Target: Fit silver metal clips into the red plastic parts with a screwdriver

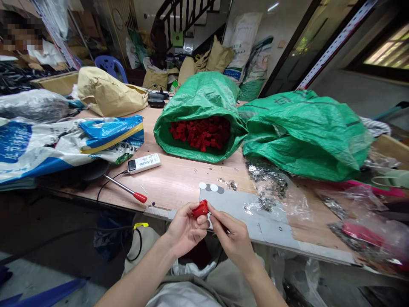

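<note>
My left hand [185,230] is closed around a small red plastic part [200,209], held just in front of the table's near edge. My right hand [231,236] is pinched on a thin dark tool or pin whose tip touches the part's right side; what it is stays unclear. On the table behind, a green woven sack [198,102] lies open, filled with several similar red parts [200,132]. A heap of small shiny metal pieces [266,179] lies on clear plastic to the right of my hands.
A second green sack [306,132] lies at right. A white remote-like device [144,163] and a red-handled metal rod [128,189] are at left, beside blue-white bags [64,140]. A grey sheet [252,213] covers the wooden table [179,179]. Another person sits far left.
</note>
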Available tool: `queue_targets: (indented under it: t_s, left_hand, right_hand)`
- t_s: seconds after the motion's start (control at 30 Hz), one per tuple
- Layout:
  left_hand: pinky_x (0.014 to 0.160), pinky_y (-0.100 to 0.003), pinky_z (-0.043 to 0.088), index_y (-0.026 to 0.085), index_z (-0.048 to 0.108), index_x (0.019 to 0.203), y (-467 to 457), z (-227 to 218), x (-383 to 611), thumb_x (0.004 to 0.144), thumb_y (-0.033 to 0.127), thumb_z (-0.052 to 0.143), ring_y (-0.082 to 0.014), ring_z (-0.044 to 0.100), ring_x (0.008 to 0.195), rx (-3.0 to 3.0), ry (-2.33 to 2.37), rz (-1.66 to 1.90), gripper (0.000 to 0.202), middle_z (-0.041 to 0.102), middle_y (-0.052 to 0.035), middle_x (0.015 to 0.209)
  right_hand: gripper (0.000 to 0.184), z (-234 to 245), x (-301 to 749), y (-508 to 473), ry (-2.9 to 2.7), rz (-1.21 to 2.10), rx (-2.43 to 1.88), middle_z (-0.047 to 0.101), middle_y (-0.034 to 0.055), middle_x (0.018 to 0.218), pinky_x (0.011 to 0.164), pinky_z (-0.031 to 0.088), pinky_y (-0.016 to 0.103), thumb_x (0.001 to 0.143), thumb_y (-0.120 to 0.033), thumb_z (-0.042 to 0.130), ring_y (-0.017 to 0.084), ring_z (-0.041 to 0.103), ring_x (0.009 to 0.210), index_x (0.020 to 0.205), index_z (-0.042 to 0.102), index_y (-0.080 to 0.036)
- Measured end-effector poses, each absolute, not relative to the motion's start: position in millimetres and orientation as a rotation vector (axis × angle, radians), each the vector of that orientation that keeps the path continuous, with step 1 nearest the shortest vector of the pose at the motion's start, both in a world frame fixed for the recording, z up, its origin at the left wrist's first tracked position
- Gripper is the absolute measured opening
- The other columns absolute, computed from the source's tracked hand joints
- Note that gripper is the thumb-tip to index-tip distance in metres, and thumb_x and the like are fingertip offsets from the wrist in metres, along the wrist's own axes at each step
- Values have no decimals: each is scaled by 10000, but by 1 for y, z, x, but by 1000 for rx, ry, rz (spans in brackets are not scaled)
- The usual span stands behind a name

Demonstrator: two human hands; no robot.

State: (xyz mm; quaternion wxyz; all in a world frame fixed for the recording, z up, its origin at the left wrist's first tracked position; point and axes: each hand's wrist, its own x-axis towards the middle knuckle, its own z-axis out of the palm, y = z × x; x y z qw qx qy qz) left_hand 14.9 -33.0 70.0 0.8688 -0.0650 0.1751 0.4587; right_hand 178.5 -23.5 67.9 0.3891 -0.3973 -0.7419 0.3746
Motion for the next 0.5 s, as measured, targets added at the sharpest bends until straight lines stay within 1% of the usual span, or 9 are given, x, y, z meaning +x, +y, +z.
queue_targets:
  t_s: [0.07, 0.13, 0.2, 0.27, 0.33, 0.4, 0.43, 0.47, 0.5]
  left_hand:
    - [360, -92, 256, 115, 549, 737, -33, 69, 16, 910, 238, 505, -42, 323, 438, -136, 346, 970, 217, 376, 39, 538]
    - [363, -91, 222, 117, 537, 735, -34, 68, 18, 898, 238, 523, -38, 290, 430, -118, 317, 991, 203, 342, 53, 524]
    - [369, -91, 186, 133, 507, 720, -37, 68, 19, 877, 264, 564, -39, 263, 433, -62, 300, 1022, 213, 309, 64, 510]
    - [377, -106, 165, 162, 465, 712, -43, 64, 19, 849, 339, 617, -47, 247, 436, 63, 339, 1042, 270, 291, 74, 499]
    - [399, -135, 194, 187, 455, 741, -53, 55, 18, 818, 439, 652, -56, 269, 434, 313, 478, 990, 329, 353, 70, 508]
    - [449, -174, 276, 198, 510, 819, -65, 40, 17, 791, 487, 672, -81, 388, 468, 750, 723, 771, 332, 520, 24, 604]
    - [509, -203, 347, 207, 559, 877, -71, 30, 17, 785, 483, 678, -116, 475, 538, 1006, 901, 645, 314, 580, -1, 672]
    - [578, -242, 402, 222, 594, 936, -75, 22, 17, 742, 464, 721, -162, 546, 625, 1270, 1104, 534, 335, 621, -18, 730]
    - [628, -295, 435, 222, 612, 978, -77, 14, 17, 661, 453, 785, -220, 594, 677, 1468, 1271, 365, 428, 647, -37, 735]
  right_hand:
    - [326, 67, 174, -26, -1816, 990, -1021, 701, 72, 820, 676, 535, 295, 947, -312, 552, 194, 641, 728, 1209, 731, -239]
    - [322, 64, 169, -28, -1668, 1097, -1088, 648, 54, 713, 568, 502, 279, 923, -368, 590, 171, 587, 620, 1159, 757, -227]
    - [382, 58, 167, -25, -1414, 1252, -1165, 539, 8, 605, 431, 408, 248, 884, -450, 636, 117, 458, 471, 1152, 757, -207]
    - [475, 51, 172, -17, -1126, 1353, -1210, 437, -39, 585, 362, 284, 218, 840, -515, 673, 61, 302, 397, 1188, 729, -196]
    - [544, 41, 183, -4, -935, 1361, -1239, 421, -51, 628, 358, 232, 204, 792, -539, 717, 36, 249, 392, 1214, 702, -195]
    - [582, 30, 196, 8, -899, 1326, -1292, 440, -49, 650, 361, 225, 203, 752, -545, 751, 37, 269, 398, 1210, 695, -191]
    - [593, 25, 201, 12, -918, 1303, -1321, 446, -47, 650, 361, 230, 206, 744, -552, 754, 44, 284, 400, 1207, 694, -186]
    - [600, 20, 206, 15, -945, 1277, -1345, 452, -44, 648, 360, 243, 212, 747, -562, 745, 54, 302, 403, 1208, 691, -182]
    - [606, 16, 209, 16, -975, 1255, -1365, 458, -41, 647, 361, 261, 221, 758, -575, 727, 64, 317, 406, 1216, 685, -179]
